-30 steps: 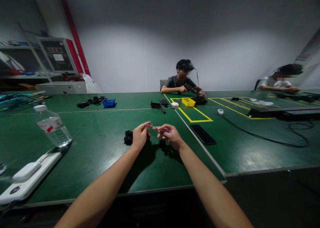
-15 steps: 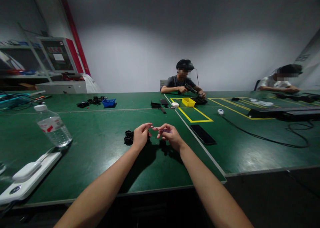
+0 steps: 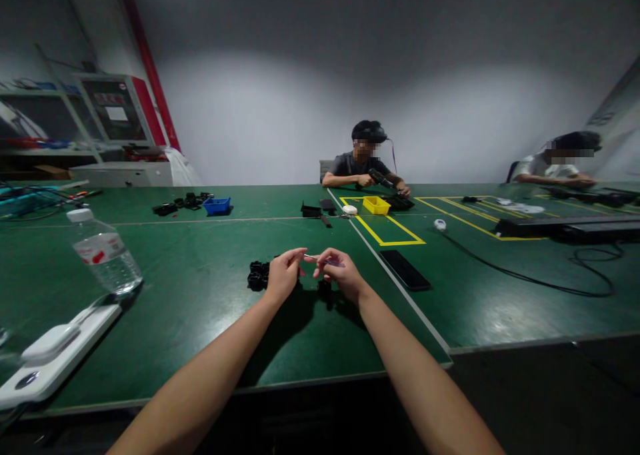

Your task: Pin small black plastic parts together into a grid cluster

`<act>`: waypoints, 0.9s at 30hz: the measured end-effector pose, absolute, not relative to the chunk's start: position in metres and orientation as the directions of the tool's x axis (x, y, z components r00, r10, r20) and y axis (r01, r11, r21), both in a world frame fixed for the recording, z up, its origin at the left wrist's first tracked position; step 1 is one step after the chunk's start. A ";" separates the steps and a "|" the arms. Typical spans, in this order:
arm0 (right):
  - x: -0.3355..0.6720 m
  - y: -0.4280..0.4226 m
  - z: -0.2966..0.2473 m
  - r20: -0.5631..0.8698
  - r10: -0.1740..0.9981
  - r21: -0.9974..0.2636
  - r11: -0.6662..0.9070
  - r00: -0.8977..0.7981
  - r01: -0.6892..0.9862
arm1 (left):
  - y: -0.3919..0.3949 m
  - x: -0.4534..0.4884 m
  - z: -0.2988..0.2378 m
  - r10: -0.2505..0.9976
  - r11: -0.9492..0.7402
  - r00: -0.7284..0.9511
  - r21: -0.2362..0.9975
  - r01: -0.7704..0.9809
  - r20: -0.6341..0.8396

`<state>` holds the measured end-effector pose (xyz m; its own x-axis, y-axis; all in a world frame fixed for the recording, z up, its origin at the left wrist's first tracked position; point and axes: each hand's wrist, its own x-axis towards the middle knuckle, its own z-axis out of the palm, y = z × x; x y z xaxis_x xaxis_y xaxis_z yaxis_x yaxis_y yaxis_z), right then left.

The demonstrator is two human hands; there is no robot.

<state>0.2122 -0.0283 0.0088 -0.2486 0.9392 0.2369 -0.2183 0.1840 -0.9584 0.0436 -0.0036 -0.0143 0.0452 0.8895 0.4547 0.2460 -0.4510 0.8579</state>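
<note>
Holding a thin screwdriver (image 3: 324,260) at centre frame: right hand (image 3: 341,271) pinching its purple handle, left hand (image 3: 284,274) closing fingertips near the metal tip, possibly on something too small to make out. Hovering just above the green table (image 3: 200,295), with black plastic parts (image 3: 258,275) lying left of the left hand and another dark piece (image 3: 325,286) below the right. Risking a slip of the tip into the left fingers, since both grips are narrow and close together. Risking also a drop among the dark parts, hard to find against their shadow.
</note>
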 end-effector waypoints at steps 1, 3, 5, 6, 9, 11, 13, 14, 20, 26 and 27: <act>0.212 -0.028 0.008 0.235 0.939 -0.959 0.183 -0.250 -0.216 | -0.004 0.044 -0.015 0.889 -0.454 0.051 0.858 0.240 0.456; 0.212 -0.027 0.008 0.232 0.939 -0.960 0.179 -0.252 -0.216 | -0.004 0.044 -0.015 0.889 -0.455 0.063 0.860 0.229 0.454; 0.212 -0.027 0.007 0.230 0.940 -0.960 0.177 -0.251 -0.218 | -0.005 0.045 -0.014 0.889 -0.455 0.067 0.861 0.230 0.452; 0.212 -0.027 0.007 0.233 0.940 -0.959 0.180 -0.250 -0.218 | -0.006 0.045 -0.013 0.889 -0.456 0.065 0.859 0.232 0.454; 0.213 -0.027 0.008 0.241 0.937 -0.959 0.190 -0.251 -0.211 | -0.007 0.045 -0.012 0.884 -0.463 0.061 0.854 0.235 0.463; 0.213 -0.027 0.008 0.241 0.937 -0.960 0.192 -0.251 -0.205 | -0.008 0.045 -0.011 0.882 -0.469 0.066 0.853 0.229 0.467; 0.213 -0.026 0.008 0.235 0.941 -0.961 0.187 -0.243 -0.204 | -0.009 0.045 -0.011 0.879 -0.474 0.077 0.851 0.225 0.470; 0.213 -0.025 0.007 0.230 0.945 -0.961 0.183 -0.234 -0.206 | -0.009 0.045 -0.010 0.878 -0.478 0.081 0.849 0.228 0.472; 0.213 -0.021 0.006 0.211 0.961 -0.963 0.172 -0.179 -0.210 | -0.010 0.044 -0.010 0.879 -0.472 0.065 0.843 0.258 0.472; 0.214 -0.022 0.008 0.229 0.962 -0.958 0.195 -0.149 -0.211 | -0.009 0.043 -0.007 0.893 -0.440 0.015 0.865 0.239 0.450; 0.214 -0.022 0.008 0.230 0.963 -0.958 0.198 -0.140 -0.207 | -0.009 0.043 -0.006 0.892 -0.440 0.013 0.862 0.252 0.452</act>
